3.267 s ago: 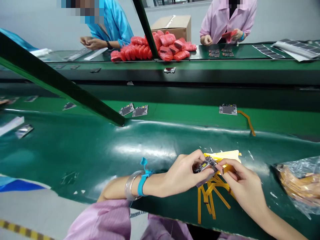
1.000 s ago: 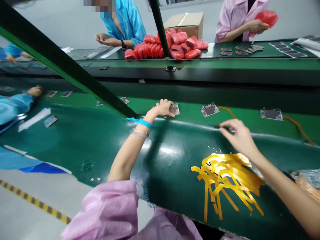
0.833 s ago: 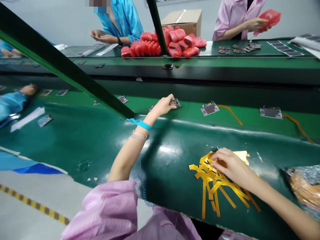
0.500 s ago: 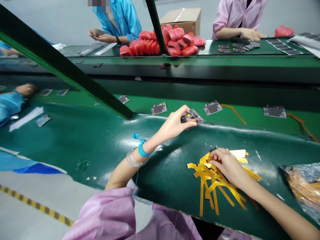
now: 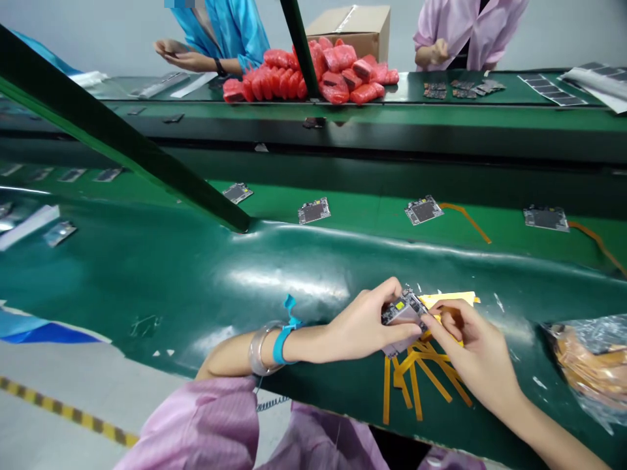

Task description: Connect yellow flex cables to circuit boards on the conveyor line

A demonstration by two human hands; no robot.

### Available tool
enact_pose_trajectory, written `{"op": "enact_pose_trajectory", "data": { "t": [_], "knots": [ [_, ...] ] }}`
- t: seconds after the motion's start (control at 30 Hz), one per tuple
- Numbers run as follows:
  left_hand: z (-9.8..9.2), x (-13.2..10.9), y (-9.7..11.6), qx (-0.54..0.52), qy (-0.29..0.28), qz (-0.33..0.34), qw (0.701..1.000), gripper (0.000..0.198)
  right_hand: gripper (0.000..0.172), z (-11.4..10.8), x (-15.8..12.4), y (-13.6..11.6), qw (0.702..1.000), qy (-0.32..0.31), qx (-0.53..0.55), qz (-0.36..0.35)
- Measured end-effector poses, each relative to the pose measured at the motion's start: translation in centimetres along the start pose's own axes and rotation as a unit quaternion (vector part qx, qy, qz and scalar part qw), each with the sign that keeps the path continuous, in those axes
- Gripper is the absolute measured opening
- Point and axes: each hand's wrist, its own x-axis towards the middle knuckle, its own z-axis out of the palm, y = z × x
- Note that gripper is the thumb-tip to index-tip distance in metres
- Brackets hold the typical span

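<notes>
My left hand (image 5: 360, 324) is closed round the edges of a circuit board (image 5: 402, 313), tilted up, with a yellow square on its dark and silver face. Against the board's right edge, the fingers of my right hand (image 5: 473, 346) are pinched together. An orange strip, seemingly a flex cable (image 5: 454, 320), shows under those fingers; its end is hidden by them. Below both hands, a loose pile of orange flex cables (image 5: 416, 375) lies spread on the green mat (image 5: 313, 261).
Several circuit boards lie along the green belt (image 5: 362, 209), two with orange cables attached. A plastic bag of orange cables (image 5: 588, 365) is at right. A green post (image 5: 147, 150) slants across the left. Two people work behind red wrapped bundles (image 5: 337, 65) and a cardboard box (image 5: 367, 29).
My left hand has brought the circuit board down from beside the belt to above the cable pile. My right hand has lifted from the pile to the board's edge.
</notes>
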Motion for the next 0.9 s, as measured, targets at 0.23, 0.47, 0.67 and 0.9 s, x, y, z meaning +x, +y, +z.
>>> {"op": "enact_pose_trajectory", "data": {
  "t": [0.23,0.47,0.67,0.9],
  "knots": [
    [0.9,-0.5,0.8,0.096,0.027,0.024,0.995,0.032,0.01,-0.1,-0.5,-0.6,0.998,0.058,-0.019,-0.013],
    [1.0,-0.4,0.6,0.016,-0.008,-0.015,1.0,0.041,0.007,0.1,-1.2,-0.5,0.991,0.087,-0.067,-0.071],
    [0.1,0.7,0.9,-0.104,-0.066,-0.002,0.992,0.031,0.016,-1.5,-2.3,-0.8,0.997,-0.012,0.077,0.021],
    [-0.7,0.8,0.9,-0.086,-0.125,0.001,0.988,0.031,0.035,-2.6,-2.2,-1.6,0.973,-0.161,0.084,0.14]
  ]
}}
